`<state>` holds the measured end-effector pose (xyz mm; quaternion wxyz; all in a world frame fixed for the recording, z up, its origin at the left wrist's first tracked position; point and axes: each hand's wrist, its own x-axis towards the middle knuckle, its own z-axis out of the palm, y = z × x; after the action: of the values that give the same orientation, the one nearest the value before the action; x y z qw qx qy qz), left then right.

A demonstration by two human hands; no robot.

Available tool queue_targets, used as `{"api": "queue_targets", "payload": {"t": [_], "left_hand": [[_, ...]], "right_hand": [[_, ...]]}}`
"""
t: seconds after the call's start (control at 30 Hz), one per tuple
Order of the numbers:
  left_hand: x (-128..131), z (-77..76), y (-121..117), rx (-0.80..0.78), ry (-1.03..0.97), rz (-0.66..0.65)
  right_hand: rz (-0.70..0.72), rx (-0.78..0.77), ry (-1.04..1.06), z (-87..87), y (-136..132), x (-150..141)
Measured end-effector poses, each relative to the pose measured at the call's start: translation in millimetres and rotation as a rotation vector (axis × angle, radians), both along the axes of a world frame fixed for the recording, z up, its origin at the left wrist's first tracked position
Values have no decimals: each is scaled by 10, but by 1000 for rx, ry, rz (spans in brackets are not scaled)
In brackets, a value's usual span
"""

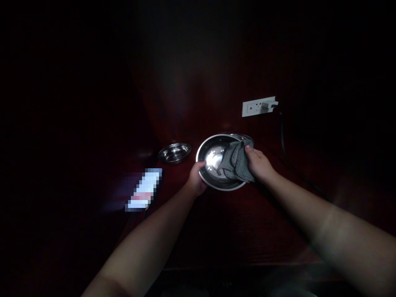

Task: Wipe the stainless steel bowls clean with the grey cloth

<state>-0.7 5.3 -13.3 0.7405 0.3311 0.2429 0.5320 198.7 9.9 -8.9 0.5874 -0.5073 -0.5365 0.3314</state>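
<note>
A shiny steel bowl [210, 159] is tilted toward me above the dark wooden table [235, 231]. My left hand [196, 180] grips its near left rim, thumb over the edge. My right hand [259, 163] is closed on a grey cloth [235, 161] and presses it against the inside right of the bowl. The cloth hangs over the bowl's right rim.
A smaller steel bowl [175, 152] sits on the table to the left. A lit phone [144, 190] lies further left near the table edge. A white wall socket [258, 107] with a plug and a black cable [282, 134] is behind the bowl. The surroundings are very dark.
</note>
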Motion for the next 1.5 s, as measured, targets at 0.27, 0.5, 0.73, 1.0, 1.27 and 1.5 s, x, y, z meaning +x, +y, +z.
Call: {"api": "queue_targets", "payload": {"t": [0.27, 0.5, 0.73, 1.0, 1.27, 1.5], "left_hand": [[-15, -10, 4, 2, 14, -18], [-20, -7, -1, -5, 34, -6], [-26, -1, -7, -2, 38, -22], [-30, -13, 2, -3, 46, -22], [-37, -9, -4, -21, 59, -44], [-37, -15, -3, -6, 68, -32]], "right_hand": [[2, 6, 4, -7, 5, 0], [-4, -17, 2, 30, -31, -16], [0, 0, 4, 9, -15, -12], [-9, -28, -10, 64, -62, -28], [24, -43, 25, 54, -53, -33], [22, -24, 34, 30, -28, -14]]}}
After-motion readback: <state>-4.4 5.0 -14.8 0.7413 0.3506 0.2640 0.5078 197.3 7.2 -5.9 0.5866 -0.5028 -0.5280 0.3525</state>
